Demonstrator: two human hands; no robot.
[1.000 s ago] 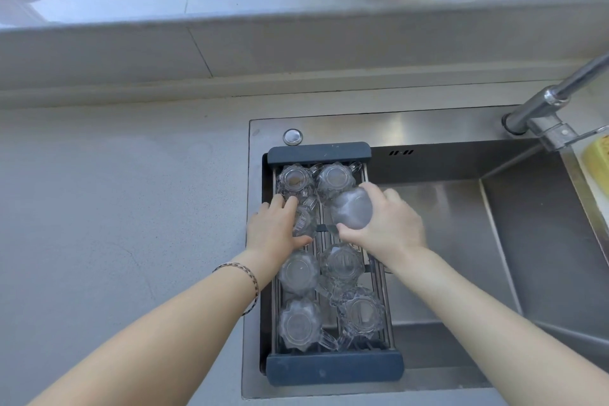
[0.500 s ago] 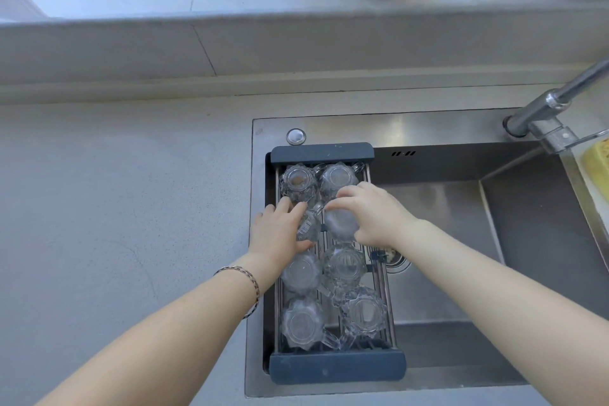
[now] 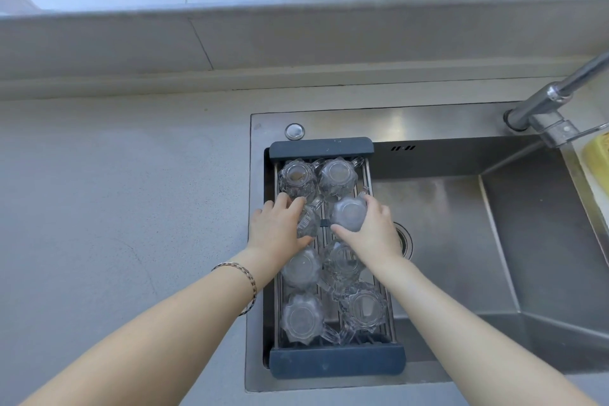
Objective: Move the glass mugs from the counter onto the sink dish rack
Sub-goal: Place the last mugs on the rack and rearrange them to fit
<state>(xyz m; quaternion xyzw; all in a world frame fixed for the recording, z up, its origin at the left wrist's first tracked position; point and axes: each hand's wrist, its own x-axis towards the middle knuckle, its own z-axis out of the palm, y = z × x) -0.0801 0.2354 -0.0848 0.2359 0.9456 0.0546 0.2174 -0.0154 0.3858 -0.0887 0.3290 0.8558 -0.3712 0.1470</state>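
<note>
A dark-ended wire dish rack (image 3: 321, 147) spans the left part of the steel sink. Several clear faceted glass mugs stand upside down on it in two columns. My left hand (image 3: 280, 229) grips a mug (image 3: 309, 222) in the left column, second row from the back. My right hand (image 3: 369, 231) holds a mug (image 3: 349, 212) beside it in the right column, fingers wrapped round its side. Two mugs (image 3: 298, 176) stand behind the hands and several mugs (image 3: 303, 316) stand in front, partly hidden by my wrists.
The grey counter (image 3: 115, 208) lies left of the sink. A chrome tap (image 3: 547, 109) stands at the back right, a yellow sponge (image 3: 598, 155) at the right edge. The sink basin (image 3: 461, 241) with its drain is right of the rack. Steel pots sit on the ledge behind.
My right hand lowered its mug onto the rack in the right column and turned so its fingers wrap the side. My left hand stayed on the neighbouring mug.
</note>
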